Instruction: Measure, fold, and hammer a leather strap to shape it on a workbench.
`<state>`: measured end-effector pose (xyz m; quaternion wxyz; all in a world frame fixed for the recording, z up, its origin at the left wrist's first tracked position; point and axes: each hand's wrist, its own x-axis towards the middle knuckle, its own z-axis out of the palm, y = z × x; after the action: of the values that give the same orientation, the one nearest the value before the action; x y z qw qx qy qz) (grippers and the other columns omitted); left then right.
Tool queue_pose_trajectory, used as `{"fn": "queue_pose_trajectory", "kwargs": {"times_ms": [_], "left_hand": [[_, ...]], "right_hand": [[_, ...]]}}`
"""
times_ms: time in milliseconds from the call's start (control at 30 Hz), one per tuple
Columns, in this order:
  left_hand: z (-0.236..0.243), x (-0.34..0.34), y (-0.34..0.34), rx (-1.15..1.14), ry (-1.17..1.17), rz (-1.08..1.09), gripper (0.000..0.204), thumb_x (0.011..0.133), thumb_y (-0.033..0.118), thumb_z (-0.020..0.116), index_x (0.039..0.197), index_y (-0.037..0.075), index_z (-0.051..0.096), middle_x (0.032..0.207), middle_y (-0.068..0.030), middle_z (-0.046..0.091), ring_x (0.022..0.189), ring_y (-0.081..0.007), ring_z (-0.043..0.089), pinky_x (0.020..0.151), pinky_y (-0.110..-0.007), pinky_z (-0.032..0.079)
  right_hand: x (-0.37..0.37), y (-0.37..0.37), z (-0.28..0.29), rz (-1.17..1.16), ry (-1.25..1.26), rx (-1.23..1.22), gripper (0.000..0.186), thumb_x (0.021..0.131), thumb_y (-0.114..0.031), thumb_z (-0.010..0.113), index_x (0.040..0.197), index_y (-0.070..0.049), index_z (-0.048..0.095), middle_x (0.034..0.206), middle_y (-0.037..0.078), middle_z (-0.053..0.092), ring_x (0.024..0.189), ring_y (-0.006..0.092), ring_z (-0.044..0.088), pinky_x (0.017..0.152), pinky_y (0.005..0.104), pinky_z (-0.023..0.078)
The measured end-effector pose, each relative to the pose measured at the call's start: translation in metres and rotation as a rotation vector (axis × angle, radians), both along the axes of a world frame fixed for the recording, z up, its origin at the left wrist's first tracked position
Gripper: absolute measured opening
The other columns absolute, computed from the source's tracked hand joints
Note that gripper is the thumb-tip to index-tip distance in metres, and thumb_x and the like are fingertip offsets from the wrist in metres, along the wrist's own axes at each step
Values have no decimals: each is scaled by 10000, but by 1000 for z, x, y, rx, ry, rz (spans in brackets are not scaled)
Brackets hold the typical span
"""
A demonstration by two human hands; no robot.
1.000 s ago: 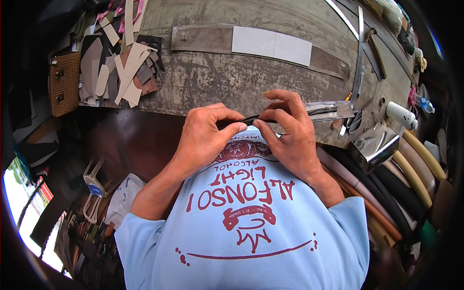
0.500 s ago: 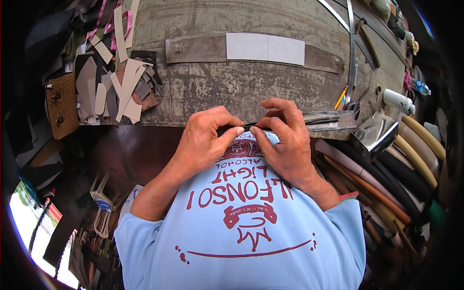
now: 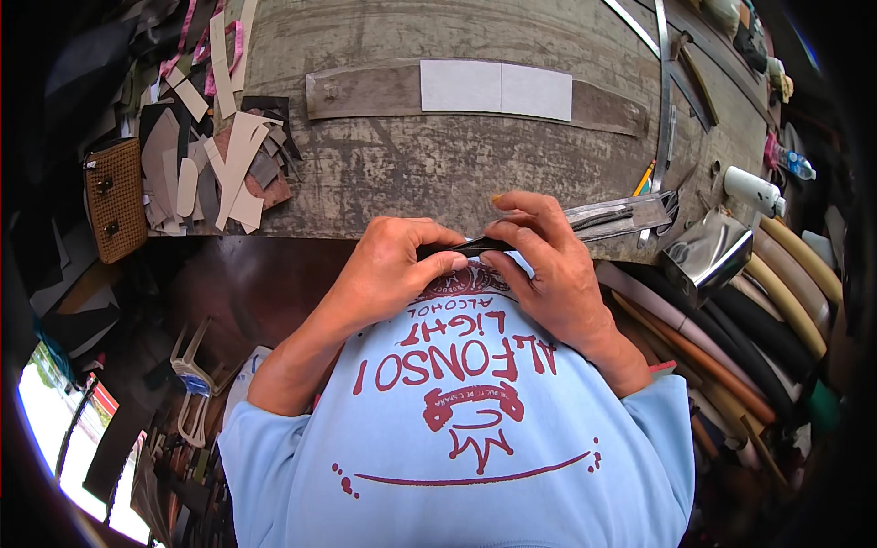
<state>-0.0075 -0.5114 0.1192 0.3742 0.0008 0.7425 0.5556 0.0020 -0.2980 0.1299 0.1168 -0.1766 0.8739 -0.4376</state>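
Both my hands meet at the table's front edge, just over my blue shirt. My left hand (image 3: 397,265) is closed in a pinch, thumb and index finger on a narrow black strip (image 3: 480,245). My right hand (image 3: 545,269) grips the same strip with its thumb and index finger, other fingers curled above. Just right of it, a long grey piece (image 3: 621,216) with dark strips along it lies angled at the front edge. Farther back lies a long brown-grey band (image 3: 361,91) with two white rectangles (image 3: 461,87) on it. Part of the black strip is hidden by my fingers.
The worn worktable (image 3: 384,160) has heaped cut scraps (image 3: 239,178) and a woven brown panel (image 3: 111,196) at left. Metal rulers (image 3: 660,55), a pencil (image 3: 644,181), a white bottle (image 3: 749,190) and a steel container (image 3: 705,256) are at right, above several material rolls (image 3: 781,310).
Over the last second my hands have moved slightly downward in the view, still pinching the black strip. The bench and its items appear shifted a little as the view moved.
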Motion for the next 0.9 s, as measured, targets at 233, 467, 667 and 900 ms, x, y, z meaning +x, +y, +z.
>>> {"fn": "queue_pose_trajectory", "kwargs": {"times_ms": [233, 467, 667, 900], "left_hand": [[-6, 6, 4, 77, -141, 56, 257, 846, 121, 761, 1060, -20, 738, 844, -65, 703, 751, -94, 639, 678, -249, 496], [-3, 5, 8, 17, -84, 62, 256, 845, 127, 769, 1048, -25, 738, 868, -84, 722, 791, -94, 658, 699, -251, 512], [-6, 9, 6, 83, -158, 143, 241, 841, 120, 769, 1039, -14, 742, 897, -89, 736, 809, -103, 667, 730, -264, 523], [-4, 10, 9, 46, -46, 132, 191, 853, 104, 747, 1001, -15, 739, 880, -70, 715, 825, -107, 648, 761, -275, 505]], "right_hand": [[-4, 20, -2, 103, 110, 47, 222, 731, -88, 791, 888, -11, 655, 1134, 108, 627, 926, 246, 658, 782, 385, 534], [-8, 17, -1, 117, 150, 55, 187, 737, -61, 777, 866, -12, 651, 1141, 106, 622, 885, 242, 638, 772, 384, 513], [-8, 12, 2, 69, 78, 71, 149, 764, -56, 760, 853, -15, 648, 1126, 105, 616, 901, 244, 626, 819, 399, 491], [-5, 7, 6, -9, 46, 76, 142, 750, -29, 755, 855, -23, 658, 1094, 101, 612, 916, 244, 621, 821, 391, 459]]}}
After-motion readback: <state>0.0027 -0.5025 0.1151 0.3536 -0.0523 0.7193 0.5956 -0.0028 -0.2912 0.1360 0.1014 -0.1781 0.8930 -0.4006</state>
